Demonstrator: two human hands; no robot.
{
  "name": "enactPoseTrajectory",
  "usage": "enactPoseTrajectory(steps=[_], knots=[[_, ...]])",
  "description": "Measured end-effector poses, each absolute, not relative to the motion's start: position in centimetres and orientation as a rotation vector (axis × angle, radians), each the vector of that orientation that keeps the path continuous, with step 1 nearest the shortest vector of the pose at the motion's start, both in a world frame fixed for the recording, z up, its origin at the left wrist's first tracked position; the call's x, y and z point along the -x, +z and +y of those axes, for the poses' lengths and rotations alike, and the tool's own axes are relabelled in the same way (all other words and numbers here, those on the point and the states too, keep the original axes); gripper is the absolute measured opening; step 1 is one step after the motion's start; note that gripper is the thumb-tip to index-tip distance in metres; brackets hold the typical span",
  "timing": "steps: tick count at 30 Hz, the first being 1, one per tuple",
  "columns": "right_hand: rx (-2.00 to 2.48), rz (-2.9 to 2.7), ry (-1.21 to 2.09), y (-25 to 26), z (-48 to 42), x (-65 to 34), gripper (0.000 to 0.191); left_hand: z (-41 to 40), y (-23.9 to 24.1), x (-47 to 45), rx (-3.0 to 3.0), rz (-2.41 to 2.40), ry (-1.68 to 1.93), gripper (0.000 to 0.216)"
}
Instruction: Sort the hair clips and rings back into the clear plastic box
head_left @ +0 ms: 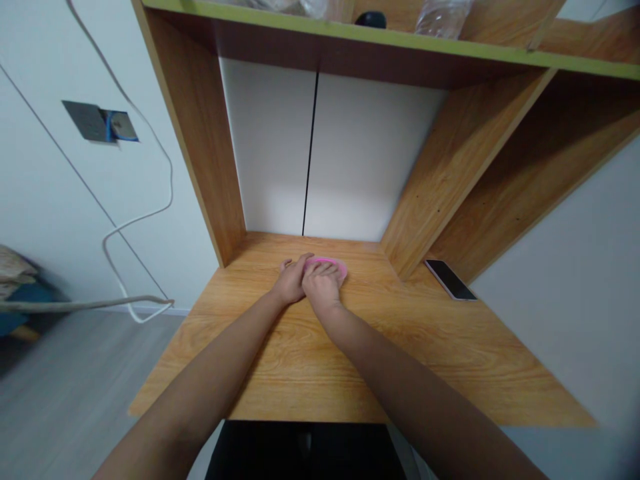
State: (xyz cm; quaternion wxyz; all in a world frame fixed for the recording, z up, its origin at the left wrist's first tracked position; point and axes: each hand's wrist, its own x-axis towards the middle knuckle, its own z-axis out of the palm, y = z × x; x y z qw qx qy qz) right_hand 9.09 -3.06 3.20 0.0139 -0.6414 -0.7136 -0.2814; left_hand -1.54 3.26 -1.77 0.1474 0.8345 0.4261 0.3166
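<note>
A small pink round object [334,266], perhaps a sponge or pad, lies on the wooden desk [410,347] near its back. My right hand [323,285] rests on top of it, fingers curled over its near side. My left hand [291,279] sits right beside it on the left, touching the right hand and the pink object's left edge, fingers bent down onto the desk. Most of the pink object is covered by my hands.
A dark phone [450,279] lies on the desk at the right, under a slanted wooden shelf side [450,173]. A top shelf [380,40] holds plastic-wrapped items. White cables [150,213] hang on the left wall by a socket [100,122].
</note>
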Motion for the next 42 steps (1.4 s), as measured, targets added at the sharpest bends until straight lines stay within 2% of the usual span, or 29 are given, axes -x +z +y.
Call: enactPoseTrajectory(steps=[16, 25, 32, 42], knots=[[1.922, -2.252, -0.874, 2.6, -3.5, -9.7, 0.045, 3.1, -1.8, 1.4, -2.39, 1.224, 0.961, 0.086], [1.802, -2.344, -0.857, 4.1, -4.5, -12.4, 0.047, 3.0, -1.8, 1.2, -2.376, 1.223, 1.023, 0.104], [1.969, -2.224, -0.848, 4.8, -3.3, -15.9, 0.043, 3.1, -1.9, 1.3, -2.361, 1.267, 1.012, 0.11], [2.229, -2.024, -0.881, 5.4, -0.7, -26.4, 0.039, 3.1, -1.8, 1.3, -2.425, 1.252, 0.967, 0.092]])
